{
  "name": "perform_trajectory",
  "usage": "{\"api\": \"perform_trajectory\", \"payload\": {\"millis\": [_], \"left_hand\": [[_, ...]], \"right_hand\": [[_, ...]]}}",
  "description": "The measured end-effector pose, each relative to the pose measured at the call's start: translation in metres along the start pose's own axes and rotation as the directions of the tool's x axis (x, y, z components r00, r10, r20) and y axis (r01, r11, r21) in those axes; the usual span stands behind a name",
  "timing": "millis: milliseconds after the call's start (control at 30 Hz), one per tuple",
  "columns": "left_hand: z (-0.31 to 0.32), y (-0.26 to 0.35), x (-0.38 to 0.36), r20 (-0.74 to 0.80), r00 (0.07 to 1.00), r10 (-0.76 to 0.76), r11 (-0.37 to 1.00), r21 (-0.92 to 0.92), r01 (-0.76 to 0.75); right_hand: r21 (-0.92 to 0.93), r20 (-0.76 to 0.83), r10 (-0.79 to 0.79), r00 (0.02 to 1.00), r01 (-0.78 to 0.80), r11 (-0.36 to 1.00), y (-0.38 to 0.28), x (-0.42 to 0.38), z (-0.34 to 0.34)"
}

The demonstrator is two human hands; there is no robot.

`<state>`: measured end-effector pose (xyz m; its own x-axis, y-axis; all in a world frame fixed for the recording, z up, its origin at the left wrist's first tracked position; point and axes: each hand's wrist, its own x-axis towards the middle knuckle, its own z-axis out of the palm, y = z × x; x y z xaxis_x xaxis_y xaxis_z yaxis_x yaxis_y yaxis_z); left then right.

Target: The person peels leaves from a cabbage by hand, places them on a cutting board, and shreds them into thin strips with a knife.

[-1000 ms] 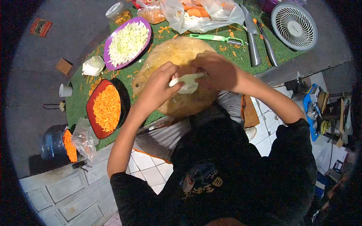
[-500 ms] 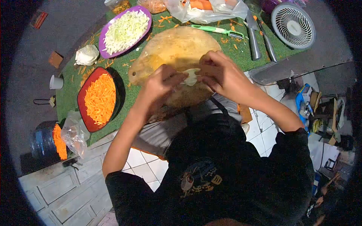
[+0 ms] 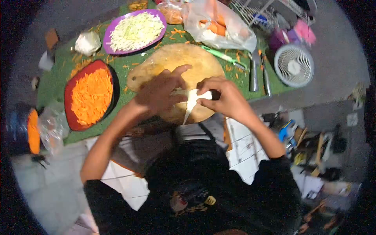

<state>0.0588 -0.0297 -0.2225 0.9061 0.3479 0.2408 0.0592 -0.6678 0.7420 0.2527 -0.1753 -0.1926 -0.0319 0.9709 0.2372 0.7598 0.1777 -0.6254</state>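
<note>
A small white piece, perhaps peeled vegetable, is held over the near part of the round wooden cutting board. My right hand pinches its right side between thumb and fingers. At its left edge is my left hand, in shadow, with the index finger raised and the other fingers bent near the piece. A thin pale strip hangs from the piece toward the board's near edge. Whether my left fingertips grip the piece is unclear.
Shredded cabbage fills a purple plate; shredded carrot fills a red bowl. Beyond the board are a green peeler and a bag of carrots. A knife and a grey basket stand right.
The camera view has shifted. My left hand has opened somewhat, its index finger now raised, and the white piece shows more, with a thin strip hanging down.
</note>
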Motion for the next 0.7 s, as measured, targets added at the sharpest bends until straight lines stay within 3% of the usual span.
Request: {"api": "perform_trajectory", "payload": {"millis": [33,67,100,133,167,233,333,367,400,500,533,600,667,700], "left_hand": [[0.002,-0.003,0.0,0.022,0.998,0.052,0.999,-0.001,-0.052],[0.002,-0.005,-0.001,0.041,0.994,0.1,0.995,0.002,-0.1],[-0.001,-0.001,0.001,0.089,0.995,0.035,0.988,-0.15,-0.022],[0.004,-0.005,0.002,0.034,0.999,0.017,0.985,-0.174,-0.011],[0.009,-0.012,0.003,-0.035,0.993,0.116,0.987,-0.11,-0.119],[0.018,-0.015,0.003,-0.206,0.93,0.304,0.952,0.023,-0.305],[0.01,-0.012,0.006,-0.144,0.965,0.219,0.972,-0.053,-0.228],[0.014,-0.017,0.008,-0.266,0.918,0.294,0.947,-0.051,-0.318],[0.016,-0.018,0.009,-0.272,0.917,0.291,0.948,-0.051,-0.316],[0.026,-0.028,0.001,-0.286,0.879,0.383,0.916,-0.01,-0.402],[0.026,-0.026,-0.001,-0.278,0.853,0.441,0.892,0.034,-0.45],[0.013,-0.017,-0.014,-0.162,0.843,0.513,0.856,0.017,-0.517],[0.003,-0.002,-0.017,0.041,0.973,0.227,0.971,0.064,-0.23],[0.007,-0.001,-0.013,-0.067,0.939,0.338,0.941,0.06,-0.334]], "right_hand": [[-0.025,0.092,0.163,0.982,-0.161,0.987,-0.012,0.004,-0.006],[-0.063,0.145,0.139,0.98,-0.131,0.989,-0.015,0.007,-0.006],[0.087,0.132,0.226,0.965,-0.239,0.967,-0.014,0.008,-0.004],[0.236,0.131,0.324,0.937,-0.347,0.908,-0.012,0.008,-0.002],[0.17,0.126,0.345,0.93,-0.363,0.916,-0.01,0.011,0.0],[0.169,0.108,0.283,0.953,-0.299,0.939,0.005,0.012,0.007],[0.117,0.016,0.257,0.966,-0.257,0.959,0.002,0.017,0.012],[0.018,-0.022,0.168,0.986,-0.168,0.986,-0.005,0.019,0.01],[-0.084,-0.049,0.074,0.996,-0.078,0.993,-0.009,0.02,0.01],[-0.133,0.012,-0.032,0.999,0.033,0.991,-0.012,0.012,0.006],[-0.164,0.015,-0.073,0.997,0.074,0.984,-0.014,0.009,0.009],[-0.136,-0.015,0.012,1.0,-0.014,0.991,-0.013,0.0,0.01],[-0.134,0.068,-0.105,0.992,0.114,0.984,-0.011,-0.003,0.006],[-0.118,0.072,-0.079,0.994,0.088,0.989,-0.013,-0.004,0.004]]}}
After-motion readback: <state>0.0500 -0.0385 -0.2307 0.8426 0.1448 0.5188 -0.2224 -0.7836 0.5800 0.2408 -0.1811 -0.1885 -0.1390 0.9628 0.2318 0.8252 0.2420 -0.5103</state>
